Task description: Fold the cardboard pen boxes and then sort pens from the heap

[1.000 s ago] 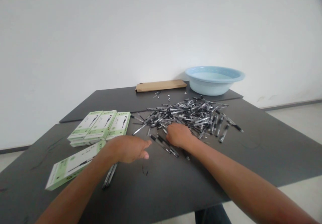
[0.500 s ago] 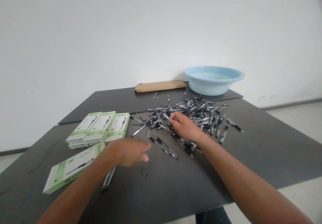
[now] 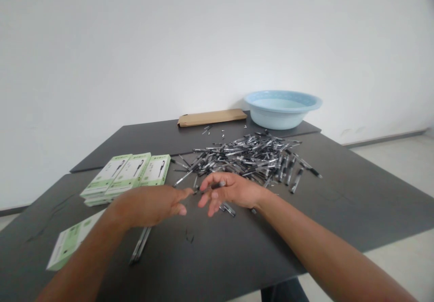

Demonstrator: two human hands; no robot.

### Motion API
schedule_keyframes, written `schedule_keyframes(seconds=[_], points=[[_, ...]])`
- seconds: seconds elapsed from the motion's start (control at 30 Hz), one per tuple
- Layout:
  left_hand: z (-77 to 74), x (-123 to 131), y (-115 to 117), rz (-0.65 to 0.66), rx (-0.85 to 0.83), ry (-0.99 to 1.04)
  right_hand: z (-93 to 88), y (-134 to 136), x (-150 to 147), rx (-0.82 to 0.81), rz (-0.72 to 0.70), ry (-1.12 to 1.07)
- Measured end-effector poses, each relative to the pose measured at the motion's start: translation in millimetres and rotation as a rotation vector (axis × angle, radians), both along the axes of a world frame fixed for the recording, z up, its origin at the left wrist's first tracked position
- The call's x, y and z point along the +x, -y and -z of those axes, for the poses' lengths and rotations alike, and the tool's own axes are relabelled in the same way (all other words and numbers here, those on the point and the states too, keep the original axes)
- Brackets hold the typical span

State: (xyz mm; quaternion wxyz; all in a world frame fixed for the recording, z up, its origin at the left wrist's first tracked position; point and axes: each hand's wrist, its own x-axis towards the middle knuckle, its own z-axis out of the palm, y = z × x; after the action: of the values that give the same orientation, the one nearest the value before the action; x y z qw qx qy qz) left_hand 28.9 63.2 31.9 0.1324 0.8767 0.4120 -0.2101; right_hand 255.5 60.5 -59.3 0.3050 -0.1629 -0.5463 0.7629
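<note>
My right hand (image 3: 233, 191) is in front of a loose heap of clear-barrelled pens with black grips (image 3: 251, 157). A pen (image 3: 218, 185) lies across its curled fingers, pointing left. Close to that pen's tip, my left hand (image 3: 158, 205) reaches out with thumb and forefinger apart, holding nothing that I can see. Under the left wrist, a few pens (image 3: 140, 246) lie side by side on the table. Two pens (image 3: 228, 209) show partly from beneath the right hand. A green and white pen box (image 3: 73, 241) is half covered by my left forearm.
Several green and white pen boxes (image 3: 125, 173) are stacked at the left. At the back stand a light blue basin (image 3: 281, 116) and a flat brown cardboard piece (image 3: 212, 117). Tiny white bits lie before the cardboard on the dark table (image 3: 203, 266).
My right hand has come from the heap toward the left and nearer to me, bringing a pen. My left hand has shifted slightly left in view. The view has turned a little.
</note>
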Motion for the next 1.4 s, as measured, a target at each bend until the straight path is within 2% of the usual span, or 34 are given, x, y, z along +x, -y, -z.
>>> schedule_keyframes(seconds=[0.23, 0.4, 0.53, 0.67, 0.83, 1.0, 1.13, 1.2, 1.27, 1.33, 1.4], points=[[-2.3, 8.4, 1.3, 0.017, -0.092, -0.008, 4.5, 2.9, -14.2, 0.23, 0.293, 0.146], [-10.0, 20.8, 2.6, 0.017, -0.1, -0.017, 3.7, 5.8, -20.8, 0.098, 0.297, 0.022], [-11.9, 30.6, 1.7, 0.0, -0.091, 0.017, 5.0, 7.3, -25.1, 0.096, 0.307, -0.046], [-2.0, 36.1, -5.7, 0.028, -0.191, 0.119, 6.0, 9.3, -30.2, 0.096, 0.331, -0.091], [13.5, 40.7, -17.7, 0.068, -0.241, 0.165, 9.4, 11.5, -35.4, 0.015, 0.486, -0.116], [8.2, 42.5, -18.4, 0.062, -0.225, 0.077, 10.5, 12.6, -33.7, 0.098, 0.427, -0.11], [2.2, 38.1, -18.9, 0.111, -0.298, 0.141, 8.1, 13.9, -29.3, 0.186, 0.344, -0.091], [1.8, 34.0, -19.2, 0.1, -0.283, 0.091, 4.0, 13.4, -22.9, 0.305, 0.302, -0.003], [2.2, 29.7, -18.4, 0.062, -0.196, -0.006, -2.4, 9.1, -11.4, 0.534, 0.358, 0.222], [2.4, 26.3, -16.5, 0.041, -0.135, -0.056, -8.6, -1.1, 4.7, 0.77, 0.55, 0.58], [1.7, 24.9, -14.0, 0.044, -0.142, -0.056, -11.8, -16.6, 23.1, 0.866, 0.773, 0.974]])
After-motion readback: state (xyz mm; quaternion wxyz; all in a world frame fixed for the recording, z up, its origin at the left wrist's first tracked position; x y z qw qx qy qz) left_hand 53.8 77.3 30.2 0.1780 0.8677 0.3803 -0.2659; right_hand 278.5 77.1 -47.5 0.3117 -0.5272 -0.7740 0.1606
